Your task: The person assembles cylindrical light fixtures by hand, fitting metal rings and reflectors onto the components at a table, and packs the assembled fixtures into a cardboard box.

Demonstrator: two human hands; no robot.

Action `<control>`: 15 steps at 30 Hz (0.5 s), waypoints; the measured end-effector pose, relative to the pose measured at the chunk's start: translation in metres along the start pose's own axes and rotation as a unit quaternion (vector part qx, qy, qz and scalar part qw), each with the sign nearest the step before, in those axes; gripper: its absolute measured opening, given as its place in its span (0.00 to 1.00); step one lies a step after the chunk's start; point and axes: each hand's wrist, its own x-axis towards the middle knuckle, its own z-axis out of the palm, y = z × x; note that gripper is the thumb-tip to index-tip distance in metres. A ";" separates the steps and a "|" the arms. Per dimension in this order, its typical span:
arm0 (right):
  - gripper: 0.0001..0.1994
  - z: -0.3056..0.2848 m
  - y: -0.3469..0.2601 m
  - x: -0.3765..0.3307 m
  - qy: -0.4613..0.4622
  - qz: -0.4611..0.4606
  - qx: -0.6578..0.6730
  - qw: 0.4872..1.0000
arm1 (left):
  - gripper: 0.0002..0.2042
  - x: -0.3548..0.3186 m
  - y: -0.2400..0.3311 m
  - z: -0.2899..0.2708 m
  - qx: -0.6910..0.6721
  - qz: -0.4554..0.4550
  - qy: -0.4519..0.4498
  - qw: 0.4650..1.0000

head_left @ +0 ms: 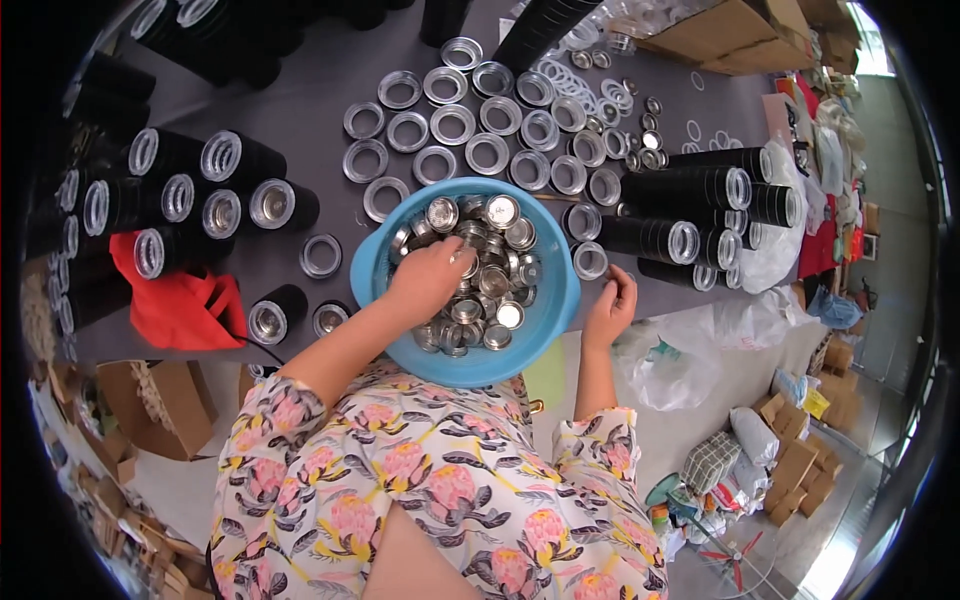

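A person's left hand (432,275) reaches fingers-down into silver caps (493,281) heaped beneath it in a blue basin (480,372); whether it pinches one cannot be told. The right hand (612,305), loosely half-curled, seemingly empty, hovers beside a metal ring (578,262), which a careless nudge could topple; hasty rummaging could spill caps.

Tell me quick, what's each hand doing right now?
Left hand: curled among metal caps in the blue basin; can't tell if it holds one.
Right hand: loosely curled near a silver ring; nothing seen held, can't tell if closed.
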 end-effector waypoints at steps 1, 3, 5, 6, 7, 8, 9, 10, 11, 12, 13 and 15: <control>0.10 0.000 -0.019 -0.002 -0.002 0.001 0.000 1.000 | 0.11 0.004 -0.001 0.004 0.068 0.044 -0.025 0.996; 0.08 0.012 -0.054 -0.015 -0.089 0.092 0.122 0.984 | 0.10 0.003 -0.008 0.007 0.089 0.080 -0.030 0.992; 0.09 0.028 -0.063 -0.026 -0.183 0.101 0.112 0.971 | 0.08 0.001 -0.012 0.008 0.109 0.116 -0.030 0.987; 0.08 0.034 -0.074 -0.030 -0.245 0.129 0.101 0.956 | 0.06 -0.001 -0.014 0.008 0.129 0.111 -0.040 0.985; 0.08 0.041 -0.076 -0.035 -0.247 0.129 0.101 0.955 | 0.05 -0.004 -0.014 0.007 0.149 0.106 -0.049 0.982; 0.08 0.048 -0.076 -0.039 -0.293 0.011 0.008 0.956 | 0.05 -0.006 -0.013 0.007 0.150 0.103 -0.049 0.982; 0.07 0.053 -0.075 -0.042 -0.332 -0.109 -0.085 0.933 | 0.06 -0.008 -0.010 0.008 0.173 0.115 -0.053 0.977; 0.07 0.057 -0.074 -0.044 -0.339 -0.114 -0.080 0.930 | 0.07 -0.011 -0.009 0.009 0.199 0.121 -0.057 0.971; 0.07 0.060 -0.073 -0.048 -0.349 -0.130 -0.145 0.917 | 0.07 -0.014 -0.008 0.010 0.203 0.110 -0.056 0.971; 0.07 0.064 -0.073 -0.052 -0.357 -0.147 -0.209 0.898 | 0.07 -0.017 -0.008 0.013 0.187 0.105 -0.046 0.976; 0.07 0.065 -0.072 -0.056 -0.369 -0.160 -0.198 0.894 | 0.07 -0.022 -0.008 0.016 0.174 0.094 -0.034 0.980; 0.08 0.063 -0.065 -0.054 -0.378 -0.157 -0.260 0.875 | 0.06 -0.023 -0.009 0.031 0.162 0.093 0.016 0.982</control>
